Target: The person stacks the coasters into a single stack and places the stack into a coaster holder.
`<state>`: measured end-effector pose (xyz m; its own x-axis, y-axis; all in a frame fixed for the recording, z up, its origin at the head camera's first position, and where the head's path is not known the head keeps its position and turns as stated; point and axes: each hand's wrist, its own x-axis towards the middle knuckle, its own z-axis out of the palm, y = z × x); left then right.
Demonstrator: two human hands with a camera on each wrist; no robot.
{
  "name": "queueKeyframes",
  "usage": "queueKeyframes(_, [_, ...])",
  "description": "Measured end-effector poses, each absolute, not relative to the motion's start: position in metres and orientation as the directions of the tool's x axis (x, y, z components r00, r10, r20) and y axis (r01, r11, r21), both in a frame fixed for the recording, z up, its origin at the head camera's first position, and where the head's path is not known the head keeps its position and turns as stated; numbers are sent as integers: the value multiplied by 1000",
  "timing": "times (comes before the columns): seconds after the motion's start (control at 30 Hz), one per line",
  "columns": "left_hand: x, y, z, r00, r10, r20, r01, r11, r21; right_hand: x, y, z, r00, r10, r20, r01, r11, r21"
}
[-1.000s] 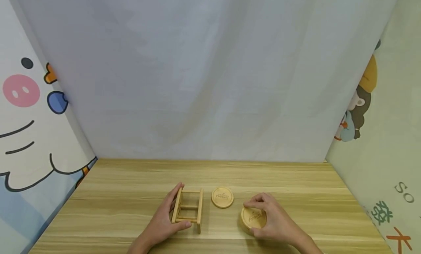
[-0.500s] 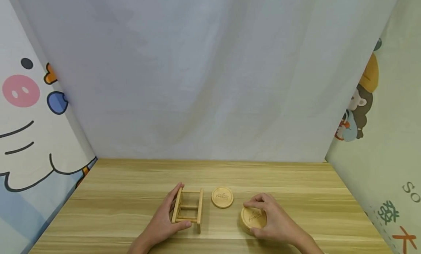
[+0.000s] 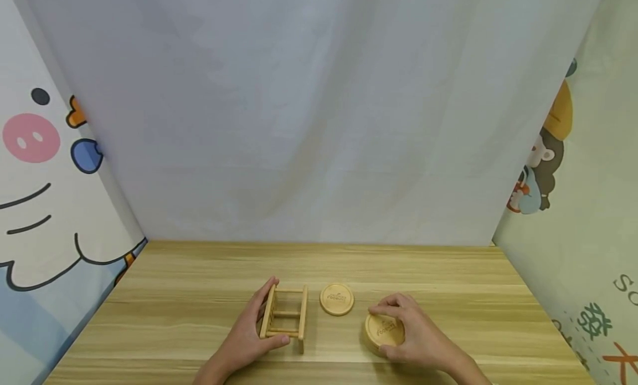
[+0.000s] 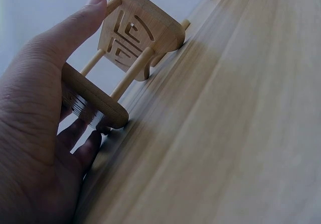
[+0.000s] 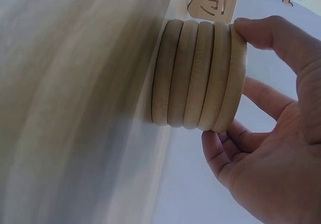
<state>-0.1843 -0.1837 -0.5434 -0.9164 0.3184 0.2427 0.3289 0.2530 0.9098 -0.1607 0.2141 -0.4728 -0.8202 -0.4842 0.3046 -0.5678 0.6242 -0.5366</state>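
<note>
My left hand holds a small wooden coaster holder, with two cut-out side panels joined by rods. The thumb lies along its near side and the fingers are around the left panel; the left wrist view shows the holder's panel close over the table. On the right, my right hand pinches the top of a stack of several round wooden coasters between thumb and fingers. Seen edge-on in the right wrist view, the coaster stack is neatly aligned. One single coaster lies flat between holder and stack.
The wood-grain table ends at a pale hanging cloth behind. Printed cartoon cloths flank it, a white one on the left and a greenish one on the right.
Both hands, the coaster holder and the coasters stay essentially where they were. Only the printed cloth on the right shifts slightly.
</note>
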Motion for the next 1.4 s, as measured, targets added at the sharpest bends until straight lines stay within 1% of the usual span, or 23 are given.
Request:
queueKeyframes(0.1, [-184, -184, -543, -918, 317, 239, 326, 258, 910, -160, 215, -473, -814, -493, 307, -576, 625, -527])
queueKeyframes(0.3, [-184, -184, -543, -918, 317, 237, 324, 260, 910, -159, 214, -472, -826, -487, 282, -559, 649, -516])
queueKeyframes(0.67, [-184, -183, -543, -923, 309, 230, 315, 259, 913, -162, 204, -467, -804, -481, 350, -595, 651, -472])
queueKeyframes(0.97, [-183, -183, -542, -924, 307, 227, 312, 262, 913, -170, 186, -460, -808, -451, 379, -586, 681, -439])
queueKeyframes(1.07, [-183, -183, -541, -925, 307, 224, 308, 261, 915, -173, 178, -459, -824, -420, 380, -561, 703, -438])
queueKeyframes(1.23, [-182, -182, -540, -929, 305, 208, 291, 257, 922, -175, 165, -457, -870, -369, 326, -489, 729, -479])
queueKeyframes(1.4, [-181, -181, -541, -932, 308, 193, 272, 238, 932, -175, 156, -455, -887, -357, 292, -460, 728, -508])
